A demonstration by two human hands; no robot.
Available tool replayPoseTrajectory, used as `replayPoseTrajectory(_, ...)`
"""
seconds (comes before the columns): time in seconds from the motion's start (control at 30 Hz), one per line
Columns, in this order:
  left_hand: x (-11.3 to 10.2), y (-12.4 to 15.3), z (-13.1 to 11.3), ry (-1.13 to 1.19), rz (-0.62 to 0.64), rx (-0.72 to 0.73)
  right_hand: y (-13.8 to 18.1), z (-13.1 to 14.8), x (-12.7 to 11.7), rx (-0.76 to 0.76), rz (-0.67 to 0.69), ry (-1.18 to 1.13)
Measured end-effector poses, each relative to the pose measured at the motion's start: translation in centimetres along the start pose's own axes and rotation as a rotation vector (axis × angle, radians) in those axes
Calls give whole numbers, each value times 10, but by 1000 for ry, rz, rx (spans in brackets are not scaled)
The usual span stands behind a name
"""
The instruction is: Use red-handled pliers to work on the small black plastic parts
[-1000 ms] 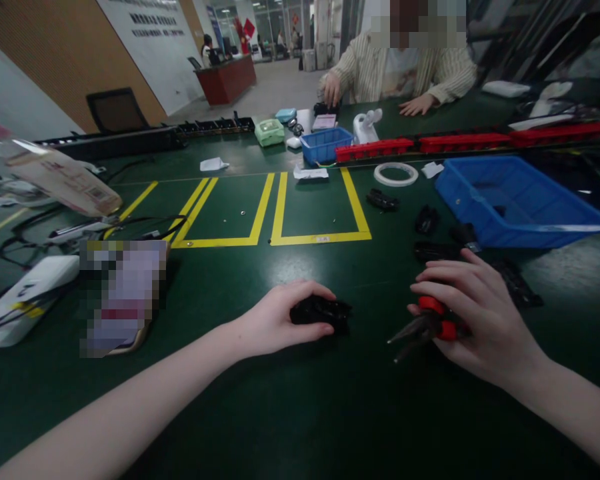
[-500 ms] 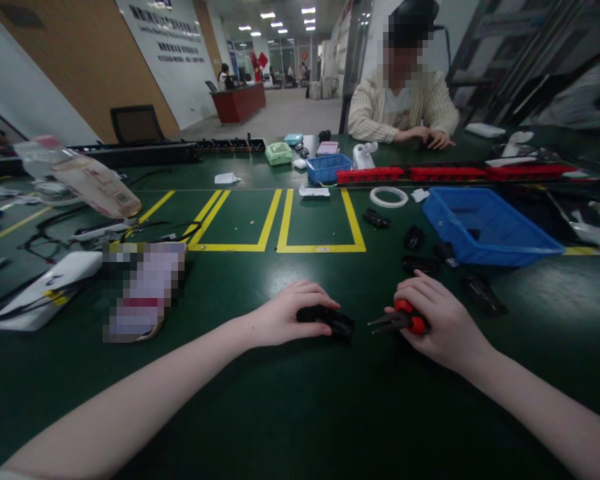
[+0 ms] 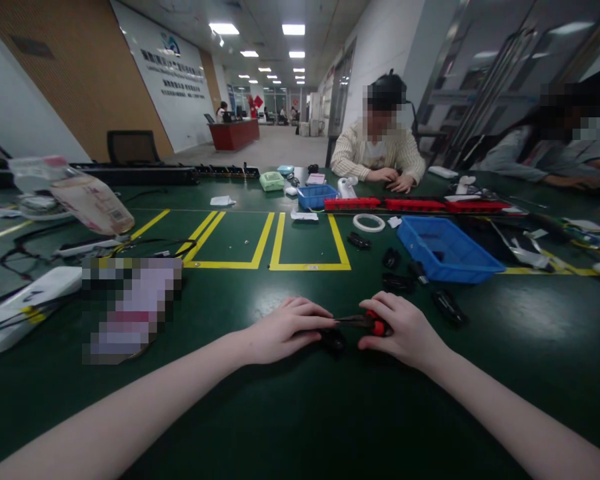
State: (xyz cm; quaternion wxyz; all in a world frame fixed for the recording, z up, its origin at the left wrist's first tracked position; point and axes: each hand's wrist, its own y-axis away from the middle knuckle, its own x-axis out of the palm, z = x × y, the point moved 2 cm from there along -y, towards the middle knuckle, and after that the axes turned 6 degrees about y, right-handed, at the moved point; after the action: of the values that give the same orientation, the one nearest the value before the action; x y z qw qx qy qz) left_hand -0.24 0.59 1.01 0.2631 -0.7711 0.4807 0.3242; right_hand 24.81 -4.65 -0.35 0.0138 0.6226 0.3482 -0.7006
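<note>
My left hand is closed around a small black part low over the green table; most of the part is hidden under the fingers, and its exact kind does not show. In my right hand is a pair of needle-nose pliers with red handles, gripped with the fingers wrapped round. The pliers' dark jaws point left and reach the fingertips of my left hand, just above the black part. Whether the jaw tips touch the part I cannot tell.
Several black parts lie right of my hands, by a blue bin. A tape roll and red strips are farther back. At left are a phone, a white power bank-like box and a tilted bottle. A person sits opposite.
The pliers in my right hand have moved left, from a gap beside the black part up to my left fingertips. My left hand keeps its hold. The camera view has tilted up.
</note>
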Motion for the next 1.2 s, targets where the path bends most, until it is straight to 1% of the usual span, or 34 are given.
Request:
replayPoseTrajectory(0.17,-1,-2,2,28,-9,13,-5,-2,-2,-9,-10,-18)
replayPoseTrajectory(0.33,-2,1,3,59,-34,14,-14,-3,1,-68,-61,-41)
replayPoseTrajectory(0.4,-2,3,3,73,-73,9,-18,-4,3,-91,-80,-43)
replayPoseTrajectory(0.5,0,6,2,104,-183,-16,-20,-6,5,-101,-101,-35)
replayPoseTrajectory(0.6,6,7,-2,83,-262,-68,-19,-6,5,-106,-112,-25)
replayPoseTrajectory(0.63,9,6,-3,60,-256,-87,-19,-6,5,-111,-112,-21)
replayPoseTrajectory(0.73,20,2,-7,-45,-168,-116,-18,-5,4,-125,-107,-9)
replayPoseTrajectory(0.8,26,-1,-7,-93,-135,-138,-19,-4,5,-127,-105,-3)
replayPoseTrajectory(0.9,28,-4,-3,-97,-182,-182,-20,-4,5,-124,-105,2)
replayPoseTrajectory(1.0,25,-3,-1,-93,-231,-197,-20,-4,5,-120,-105,7)
replayPoseTrajectory(1.2,18,-1,-2,-79,-219,-187,-19,-5,4,-125,-100,9)
